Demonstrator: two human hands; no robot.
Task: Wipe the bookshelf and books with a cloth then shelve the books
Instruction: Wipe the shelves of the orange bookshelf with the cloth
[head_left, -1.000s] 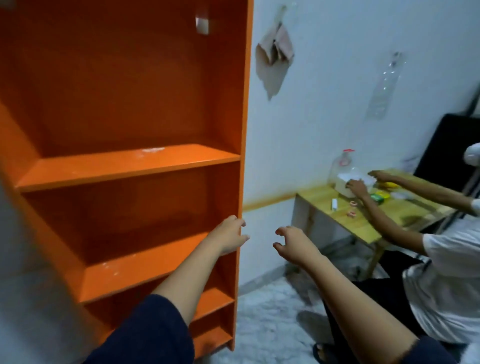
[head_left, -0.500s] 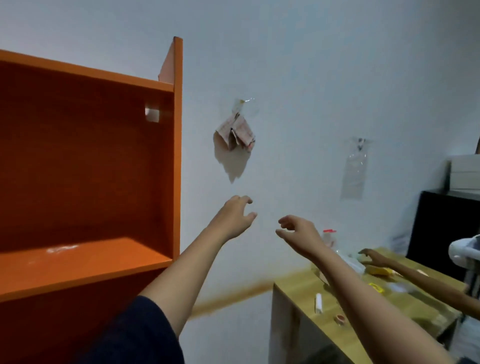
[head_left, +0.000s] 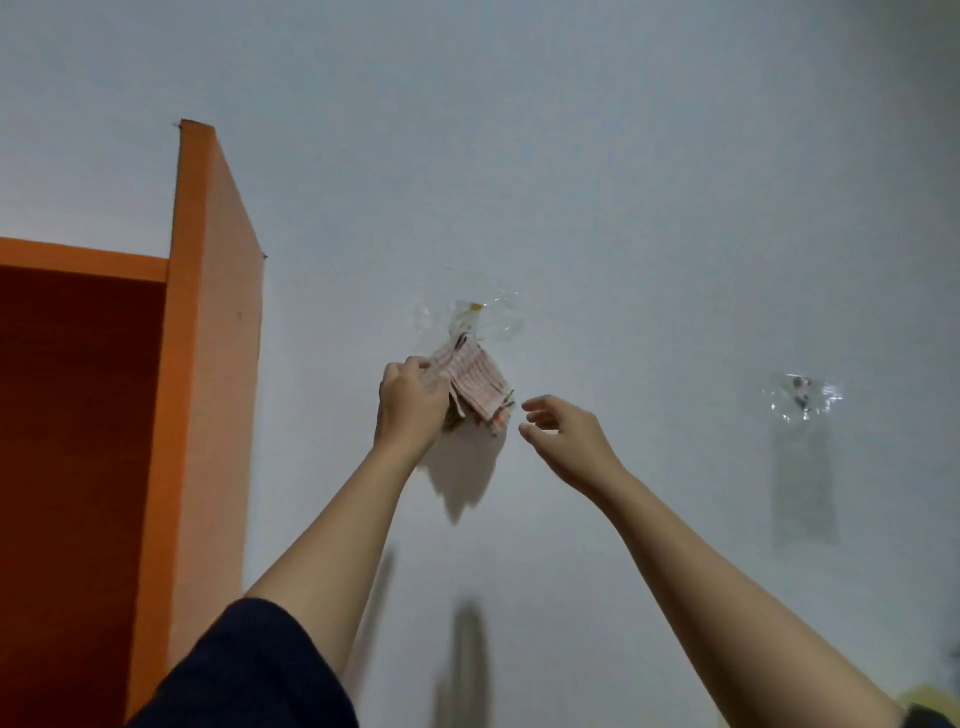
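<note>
- Reaches up toward the white wall (head_left: 623, 182) with both bare forearms; wears a dark sleeve (head_left: 244, 670) on the left upper arm.
- Clutches the pink-and-white checked cloth (head_left: 475, 382) in the left grip (head_left: 413, 410): fingers curled round the cloth's left edge, back of the hand toward the camera.
- Locates the cloth up on the wall, folded and hanging from a clear tape patch (head_left: 475, 310), to the right of the orange bookshelf (head_left: 213, 338) and apart from it; throws a shadow on the wall below.
- Holds the right grip (head_left: 563, 436) just beside the cloth's lower right corner, not touching it; fingers loosely bent, thumb and forefinger apart, nothing held.
- Takes in only the upper right corner of the bookshelf at frame left: side panel rising above the top board, dark interior beneath.
- Records a second tape patch (head_left: 802, 397) farther right on the wall, well apart from the cloth, with a grey shadow under it.
- Cannot identify the blurred streaks at lower centre.
</note>
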